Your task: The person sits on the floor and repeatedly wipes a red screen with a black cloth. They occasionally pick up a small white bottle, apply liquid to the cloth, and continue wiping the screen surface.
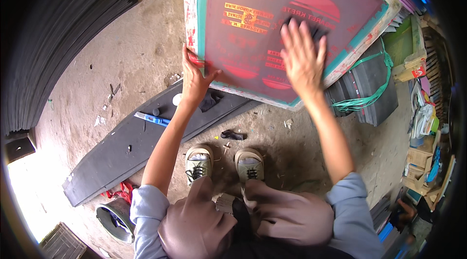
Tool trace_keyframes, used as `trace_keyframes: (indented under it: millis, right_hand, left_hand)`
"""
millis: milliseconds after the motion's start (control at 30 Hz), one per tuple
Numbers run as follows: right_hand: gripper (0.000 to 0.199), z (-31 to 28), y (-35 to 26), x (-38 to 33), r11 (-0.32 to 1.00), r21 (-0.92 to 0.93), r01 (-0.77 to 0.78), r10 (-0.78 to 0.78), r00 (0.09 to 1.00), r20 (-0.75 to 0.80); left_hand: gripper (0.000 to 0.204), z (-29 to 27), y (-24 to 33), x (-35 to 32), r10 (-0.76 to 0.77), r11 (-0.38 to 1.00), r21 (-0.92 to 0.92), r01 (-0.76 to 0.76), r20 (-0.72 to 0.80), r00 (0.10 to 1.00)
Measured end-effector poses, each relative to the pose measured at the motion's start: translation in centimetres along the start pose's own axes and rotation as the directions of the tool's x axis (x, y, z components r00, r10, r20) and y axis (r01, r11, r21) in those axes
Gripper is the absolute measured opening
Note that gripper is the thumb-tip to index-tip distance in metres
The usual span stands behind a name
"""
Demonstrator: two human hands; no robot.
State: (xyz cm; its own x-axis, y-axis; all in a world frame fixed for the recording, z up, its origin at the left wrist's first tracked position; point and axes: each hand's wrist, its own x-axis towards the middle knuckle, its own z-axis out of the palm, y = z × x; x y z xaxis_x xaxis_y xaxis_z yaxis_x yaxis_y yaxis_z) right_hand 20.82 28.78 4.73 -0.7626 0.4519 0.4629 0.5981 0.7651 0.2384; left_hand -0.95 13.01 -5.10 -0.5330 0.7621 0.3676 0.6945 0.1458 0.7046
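Observation:
A printing screen (191, 10) with a pale, paint-stained frame is tilted up in front of me, its dark mesh bearing red and yellow printed shapes. My left hand (195, 83) grips the frame's lower left corner, thumb over the front and fingers along the outer edge. Against the right part of the mesh, my right hand (305, 62) lies flat with fingers spread, slightly blurred. Under its fingers is a dark, soft-looking patch (318, 30), perhaps a cloth; motion smears its outline. Below the screen, a blue utility knife (152, 119) rests on a long black board (114, 147).
Black sheets (58, 40) are stacked high at the left. To the right of the screen stands a bundle of dark sheets (377, 96) tied with green string. A bucket (116, 220) sits at lower left. Wooden boxes (421, 157) and clutter line the right side.

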Motion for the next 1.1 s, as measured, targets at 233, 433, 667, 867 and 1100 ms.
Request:
trace_keyframes:
  millis: [233,433,667,867,1100]
  right_hand:
    - [0.063,4.3,-0.3,-10.5,0.974,-0.043,0.222,-0.215,0.969,0.119]
    - [0.065,1.1,1.2,-2.4,0.968,0.074,-0.24,0.246,0.966,-0.081]
    - [0.067,5.3,-3.1,-16.7,0.991,0.02,-0.134,0.125,0.962,0.242]
    - [0.071,-2.6,3.3,3.3,0.926,0.105,-0.364,0.378,0.876,-0.301]
    - [0.076,5.2,-4.3,-14.0,0.934,0.11,-0.34,0.321,0.933,0.161]
  left_hand:
    - [0.118,0.9,-0.9,1.0,-0.057,0.998,-0.017,0.057,0.01,0.998]
    - [0.112,0.6,-2.0,1.2,-0.101,0.994,-0.026,0.103,0.06,0.993]
    - [0.109,1.6,-2.3,1.8,-0.08,0.997,-0.002,0.081,0.137,0.987]
    - [0.105,0.8,-4.0,1.5,-0.108,0.994,-0.015,0.112,0.145,0.983]
    - [0.101,1.6,-2.3,1.5,-0.067,0.998,0.012,0.066,0.184,0.981]
